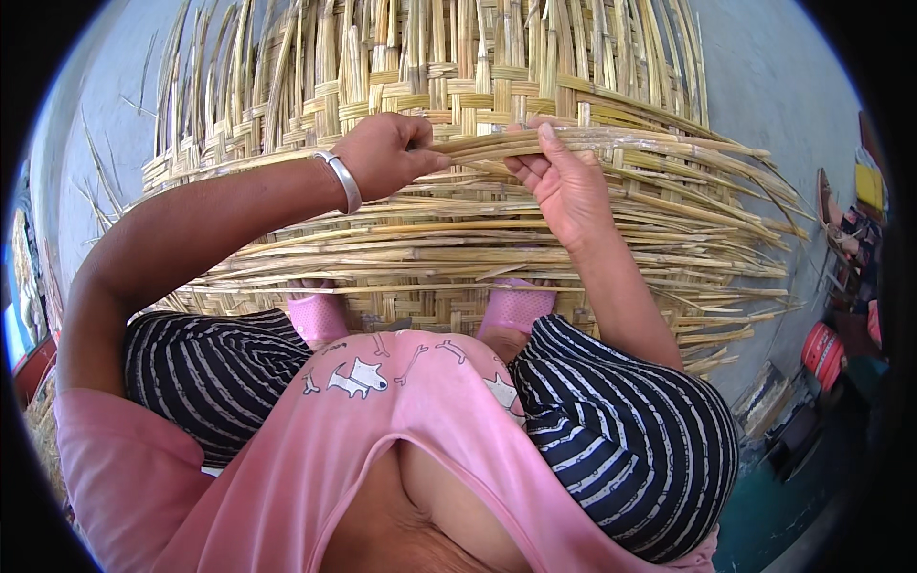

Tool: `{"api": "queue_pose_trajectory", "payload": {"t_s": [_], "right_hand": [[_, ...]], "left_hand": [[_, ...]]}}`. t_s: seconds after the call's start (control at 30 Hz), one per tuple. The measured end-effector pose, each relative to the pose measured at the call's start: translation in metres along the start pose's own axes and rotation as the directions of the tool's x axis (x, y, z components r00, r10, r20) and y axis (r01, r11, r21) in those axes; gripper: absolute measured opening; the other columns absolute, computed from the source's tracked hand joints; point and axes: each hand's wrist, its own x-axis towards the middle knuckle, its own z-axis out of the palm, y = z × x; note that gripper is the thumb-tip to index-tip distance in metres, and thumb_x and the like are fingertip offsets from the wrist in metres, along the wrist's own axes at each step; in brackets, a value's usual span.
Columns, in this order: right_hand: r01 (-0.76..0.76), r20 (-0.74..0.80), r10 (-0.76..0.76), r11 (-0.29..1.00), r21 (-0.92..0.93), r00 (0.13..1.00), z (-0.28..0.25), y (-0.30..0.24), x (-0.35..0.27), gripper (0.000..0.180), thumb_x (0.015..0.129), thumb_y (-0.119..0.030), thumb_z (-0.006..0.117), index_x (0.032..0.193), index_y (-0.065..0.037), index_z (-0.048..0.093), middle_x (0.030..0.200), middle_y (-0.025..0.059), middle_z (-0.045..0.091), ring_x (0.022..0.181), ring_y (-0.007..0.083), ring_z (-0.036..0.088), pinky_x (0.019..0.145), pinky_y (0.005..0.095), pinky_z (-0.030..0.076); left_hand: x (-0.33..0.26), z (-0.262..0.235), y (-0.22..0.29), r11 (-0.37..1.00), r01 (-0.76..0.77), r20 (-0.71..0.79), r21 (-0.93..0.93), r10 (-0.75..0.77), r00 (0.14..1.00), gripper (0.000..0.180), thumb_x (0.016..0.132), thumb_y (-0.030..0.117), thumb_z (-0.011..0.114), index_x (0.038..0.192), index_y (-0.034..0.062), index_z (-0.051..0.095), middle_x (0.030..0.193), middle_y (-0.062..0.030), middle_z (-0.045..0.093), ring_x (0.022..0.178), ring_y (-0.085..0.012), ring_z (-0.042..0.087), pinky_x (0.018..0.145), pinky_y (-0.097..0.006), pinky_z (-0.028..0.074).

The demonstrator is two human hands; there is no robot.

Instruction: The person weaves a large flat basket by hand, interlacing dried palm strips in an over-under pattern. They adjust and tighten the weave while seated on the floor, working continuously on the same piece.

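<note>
A bundle of flattened reed strips (pixel 478 146) runs crosswise over a partly woven reed mat (pixel 468 100). My left hand (pixel 387 153), with a silver bangle at its wrist, is closed with curled fingers around the strips near the middle. Further right, my right hand (pixel 565 181) grips the same bundle, thumb on top and fingers bent beneath. Past that hand the strips fan out to the right. Between my hands and my feet, many loose cross strips (pixel 430 234) lie over the mat. The left fingertips are partly hidden.
Upright reed ends (pixel 430 38) stretch away at the far side of the mat. My feet, in pink slippers (pixel 317 315), rest at its near edge. Grey floor (pixel 764 76) borders it. At the right stand a red container (pixel 822 355) and a yellow item (pixel 869 186).
</note>
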Motion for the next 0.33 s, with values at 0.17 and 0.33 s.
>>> {"api": "queue_pose_trajectory", "payload": {"t_s": [0.17,0.33], "right_hand": [[0.149,-0.007,-0.154,0.966,-0.210,0.988,0.013,0.003,-0.003,0.019,0.092,-0.015,0.055,0.106,-0.002,0.056,0.102,0.0153,0.064,0.090,0.0206,0.063,0.079,0.0332,0.054],[0.233,0.046,-0.230,0.923,-0.305,0.972,0.012,-0.012,-0.002,0.020,0.092,-0.016,0.055,0.108,-0.003,0.055,0.103,0.0158,0.064,0.092,0.0215,0.063,0.079,0.0319,0.054]], "left_hand": [[0.012,0.000,-0.004,0.970,0.159,0.091,-0.183,-0.145,0.985,0.031,0.080,0.029,0.072,0.068,0.0047,0.056,0.056,-0.0038,0.055,0.048,-0.0111,0.051,0.047,-0.028,0.043],[0.023,-0.003,-0.019,0.935,0.153,0.199,-0.321,-0.091,0.976,0.038,0.077,0.038,0.074,0.068,0.0057,0.056,0.057,-0.0021,0.057,0.052,-0.0093,0.054,0.047,-0.024,0.044]]}}
